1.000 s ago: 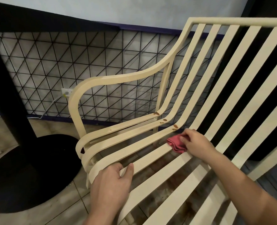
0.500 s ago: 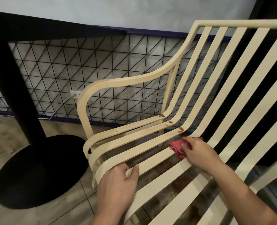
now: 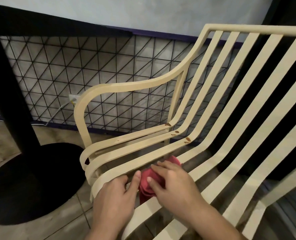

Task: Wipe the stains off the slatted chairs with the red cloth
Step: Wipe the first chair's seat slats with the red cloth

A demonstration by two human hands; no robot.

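We look down on a cream slatted chair (image 3: 211, 104) that fills the right of the scene, its back rising to the far right and its seat slats sweeping toward the near left; our right hand (image 3: 173, 184) lies flat over the red cloth (image 3: 148, 183), fingers spread, pressing it onto a seat slat near the front edge of the seat; the cloth is bunched in folds, part of it showing beyond the fingertips on the far side and part hanging down between the slats on the near side; our left hand (image 3: 116, 200) rests just to the left of it, loosely open, holding nothing, its thumb upright and touching the edge of the cloth, its fingers curled over the front curve of a slat; brown stains (image 3: 187, 139) sit farther back, where the left-hand slats bend up into the back, well apart from the cloth; a curved armrest (image 3: 126, 86) arches over the left side of the seat; behind it a black wire grid (image 3: 84, 71) runs along the wall; a black table post with its round base (image 3: 27, 186) stands on the tiled floor (image 3: 64, 224) at the left.
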